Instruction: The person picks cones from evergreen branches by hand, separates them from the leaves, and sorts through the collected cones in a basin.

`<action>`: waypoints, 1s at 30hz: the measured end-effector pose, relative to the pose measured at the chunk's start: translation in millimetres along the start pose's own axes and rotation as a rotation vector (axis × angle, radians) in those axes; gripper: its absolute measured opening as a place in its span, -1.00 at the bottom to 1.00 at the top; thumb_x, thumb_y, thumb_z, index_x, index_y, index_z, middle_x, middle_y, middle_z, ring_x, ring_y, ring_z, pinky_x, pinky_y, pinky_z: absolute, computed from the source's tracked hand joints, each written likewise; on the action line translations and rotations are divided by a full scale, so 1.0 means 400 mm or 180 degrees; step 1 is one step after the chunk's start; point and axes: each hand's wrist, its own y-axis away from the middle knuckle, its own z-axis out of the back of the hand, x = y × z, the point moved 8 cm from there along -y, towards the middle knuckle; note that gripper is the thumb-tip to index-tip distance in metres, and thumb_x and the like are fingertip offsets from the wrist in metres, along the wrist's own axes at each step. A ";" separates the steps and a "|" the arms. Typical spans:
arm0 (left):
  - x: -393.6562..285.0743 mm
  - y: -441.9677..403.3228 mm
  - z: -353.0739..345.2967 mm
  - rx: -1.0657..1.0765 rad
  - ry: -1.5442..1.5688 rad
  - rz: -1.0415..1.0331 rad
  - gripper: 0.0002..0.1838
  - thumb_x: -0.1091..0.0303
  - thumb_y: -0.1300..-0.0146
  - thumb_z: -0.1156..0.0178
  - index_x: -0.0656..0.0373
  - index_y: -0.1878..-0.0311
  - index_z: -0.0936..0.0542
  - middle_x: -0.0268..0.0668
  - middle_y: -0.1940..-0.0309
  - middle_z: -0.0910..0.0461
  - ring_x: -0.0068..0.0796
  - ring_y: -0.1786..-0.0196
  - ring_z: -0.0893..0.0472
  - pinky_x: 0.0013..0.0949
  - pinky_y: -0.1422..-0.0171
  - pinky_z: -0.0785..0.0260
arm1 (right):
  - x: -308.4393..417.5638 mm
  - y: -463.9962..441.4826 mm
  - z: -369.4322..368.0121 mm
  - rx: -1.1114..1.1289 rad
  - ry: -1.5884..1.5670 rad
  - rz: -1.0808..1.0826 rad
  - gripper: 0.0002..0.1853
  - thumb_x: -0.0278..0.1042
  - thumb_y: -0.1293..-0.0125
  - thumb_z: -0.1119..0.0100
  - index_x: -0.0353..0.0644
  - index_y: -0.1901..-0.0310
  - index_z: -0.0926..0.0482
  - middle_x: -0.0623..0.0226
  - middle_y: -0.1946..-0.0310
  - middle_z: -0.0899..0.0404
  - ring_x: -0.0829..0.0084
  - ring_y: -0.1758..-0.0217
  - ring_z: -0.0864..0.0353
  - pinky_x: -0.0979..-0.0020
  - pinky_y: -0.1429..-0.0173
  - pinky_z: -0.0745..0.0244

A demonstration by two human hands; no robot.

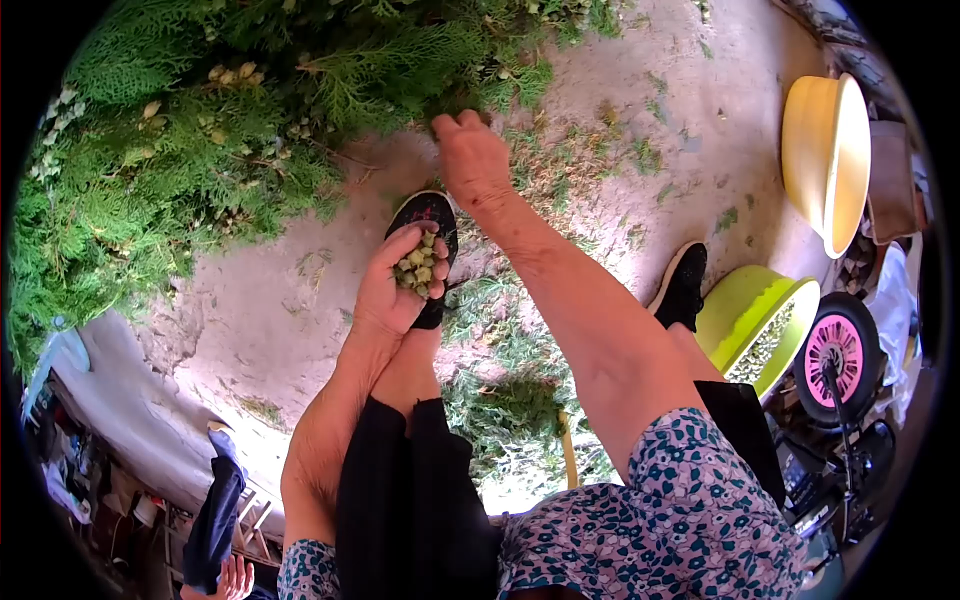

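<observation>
My left hand (383,288) is turned palm up above my black shoe (425,212), its fingers curled around a handful of small green seed cones (414,268). At the edge of a pile of green conifer branches (250,160), my right hand (474,162) reaches down with its fingers bent inward. Whatever those fingertips pinch is hidden among the foliage. More pale cones (235,75) cling to the branches in the pile.
A lime-green basin (722,325) holding many cones stands at the right, beside my other shoe (682,280). Beyond it are a yellow basin (808,150) and a pink-rimmed wheel (838,358). Loose sprigs litter the concrete floor (280,300). Another person's leg (213,515) shows at lower left.
</observation>
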 end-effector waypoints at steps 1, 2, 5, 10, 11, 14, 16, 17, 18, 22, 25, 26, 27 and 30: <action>0.000 0.000 0.001 0.0013 0.0095 -0.0016 -0.79 0.21 -0.29 0.02 0.14 0.16 -0.44 -0.26 0.38 -0.49 -0.41 0.44 -0.45 -0.45 0.54 -0.26 | -0.003 0.002 0.004 -0.0011 0.0028 -0.0005 -0.86 -0.53 -0.02 -0.07 -0.12 0.34 -0.46 0.11 0.41 -0.39 0.07 0.37 -0.50 0.18 0.38 -0.44; 0.002 0.001 0.004 -0.0023 0.0169 0.0021 -0.77 0.19 -0.31 0.04 0.15 0.15 -0.44 -0.27 0.36 -0.49 -0.41 0.43 -0.45 -0.45 0.54 -0.26 | -0.006 0.008 0.020 0.0028 -0.0297 -0.0168 -0.85 -0.50 -0.06 -0.07 -0.13 0.28 -0.45 0.11 0.39 -0.40 0.07 0.33 -0.50 0.19 0.34 -0.43; -0.005 -0.007 0.014 -0.0110 0.0329 -0.0099 -0.76 0.17 -0.31 0.04 0.14 0.16 -0.44 -0.27 0.36 -0.48 -0.42 0.42 -0.47 -0.46 0.56 -0.25 | 0.037 0.065 0.092 -0.0045 -0.0933 -0.0002 -0.80 -0.49 -0.09 -0.10 -0.18 0.20 -0.42 0.13 0.37 -0.40 0.11 0.31 -0.46 0.23 0.29 -0.42; -0.026 0.023 -0.019 -0.0694 0.0132 -0.0351 -0.68 0.20 -0.25 -0.05 0.20 0.03 -0.48 -0.29 0.14 -0.54 -0.33 -0.03 -0.49 -0.35 -0.22 -0.29 | 0.224 0.197 0.190 0.0170 -0.1209 0.0847 -0.76 -0.47 0.08 -0.13 -0.20 0.29 -0.45 0.24 0.40 -0.39 0.22 0.31 -0.44 0.30 0.28 -0.40; -0.010 0.046 -0.046 -0.0612 0.0074 -0.0327 -0.68 0.20 -0.25 -0.05 0.20 0.03 -0.48 -0.29 0.14 -0.54 -0.33 -0.03 -0.49 -0.35 -0.22 -0.29 | 0.236 0.208 0.203 0.0090 -0.1147 0.0823 -0.76 -0.47 0.08 -0.13 -0.20 0.29 -0.45 0.24 0.40 -0.39 0.22 0.31 -0.44 0.30 0.28 -0.40; -0.071 0.058 -0.103 0.0352 -0.0598 -0.0243 -0.76 0.23 -0.25 -0.05 0.19 0.18 -0.54 -0.28 0.25 -0.57 -0.41 0.14 -0.55 -0.41 0.03 -0.39 | 0.270 0.231 0.316 -0.0248 -0.0821 0.0811 -0.80 -0.48 0.04 -0.09 -0.20 0.30 -0.48 0.21 0.44 -0.36 0.23 0.35 -0.41 0.31 0.35 -0.35; -0.114 0.158 -0.228 0.0409 -0.0780 -0.0773 -0.75 0.31 -0.24 -0.07 0.26 0.10 -0.47 -0.24 0.18 -0.53 -0.40 0.15 -0.52 -0.42 0.05 -0.38 | 0.276 0.234 0.479 -0.1006 -0.1702 0.0869 -0.79 -0.43 0.00 -0.13 -0.23 0.27 -0.50 0.17 0.37 -0.41 0.18 0.30 -0.42 0.27 0.28 -0.38; -0.131 0.194 -0.284 0.0407 -0.0777 -0.0897 -0.74 0.34 -0.24 -0.07 0.29 0.07 -0.45 -0.22 0.17 -0.52 -0.41 0.20 -0.52 -0.45 0.12 -0.38 | 0.282 0.243 0.531 -0.1162 -0.1548 0.0834 -0.79 -0.43 0.00 -0.13 -0.23 0.27 -0.50 0.17 0.37 -0.41 0.18 0.30 -0.42 0.27 0.28 -0.38; -0.168 0.189 -0.304 0.0290 -0.0623 -0.0731 -0.76 0.35 -0.25 -0.06 0.29 0.10 -0.46 -0.21 0.20 -0.52 -0.46 0.34 -0.52 -0.53 0.30 -0.40 | 0.262 0.249 0.580 -0.1403 -0.1950 0.0454 -0.72 -0.37 0.00 -0.20 -0.24 0.21 -0.51 0.15 0.30 -0.43 0.16 0.23 -0.45 0.31 0.19 -0.39; -0.176 0.377 -0.601 0.1465 -0.0512 -0.0720 -0.80 0.26 -0.33 0.06 0.17 0.15 -0.45 -0.26 0.33 -0.43 -0.50 0.45 -0.35 -0.58 0.63 -0.16 | 0.230 0.296 0.732 -0.1731 -0.3527 -0.0865 -0.75 -0.34 -0.21 -0.14 -0.31 0.14 -0.52 0.27 0.23 -0.49 0.40 0.16 -0.49 0.40 0.08 -0.42; -0.100 0.543 -0.772 0.1795 -0.0585 -0.1084 -0.80 0.25 -0.33 0.06 0.18 0.15 -0.40 -0.26 0.34 -0.41 -0.47 0.42 -0.37 -0.54 0.58 -0.22 | 0.301 0.311 0.754 -0.1764 -0.6287 -0.1054 -0.71 -0.19 -0.37 0.03 -0.27 0.18 -0.53 0.46 0.30 -0.51 0.65 0.18 -0.42 0.56 0.10 -0.37; -0.057 0.597 -0.812 0.1835 -0.0730 -0.1237 -0.81 0.26 -0.33 0.06 0.19 0.17 -0.38 -0.29 0.36 -0.38 -0.48 0.41 -0.37 -0.52 0.51 -0.25 | 0.333 0.335 0.816 -0.1719 -0.6497 -0.0910 -0.70 -0.15 -0.37 0.04 -0.24 0.26 -0.51 0.47 0.32 -0.50 0.65 0.21 -0.39 0.56 0.09 -0.34; -0.003 0.659 -0.839 0.1464 -0.0852 -0.1609 -0.83 0.28 -0.32 0.05 0.19 0.19 -0.38 -0.32 0.38 -0.37 -0.50 0.40 -0.35 -0.50 0.42 -0.26 | 0.357 0.363 0.871 -0.1667 -0.6691 -0.0748 -0.67 -0.10 -0.37 0.06 -0.21 0.35 -0.49 0.47 0.34 -0.48 0.65 0.23 -0.37 0.57 0.08 -0.31; 0.104 0.751 -0.888 0.1752 -0.1086 -0.1901 -0.84 0.28 -0.31 0.04 0.18 0.24 -0.39 -0.38 0.44 -0.35 -0.54 0.40 -0.33 -0.49 0.35 -0.24 | 0.357 0.447 0.956 -0.2325 -0.6914 -0.0471 -0.62 -0.05 -0.39 0.12 -0.15 0.48 -0.38 0.47 0.38 -0.43 0.62 0.24 -0.32 0.54 0.04 -0.26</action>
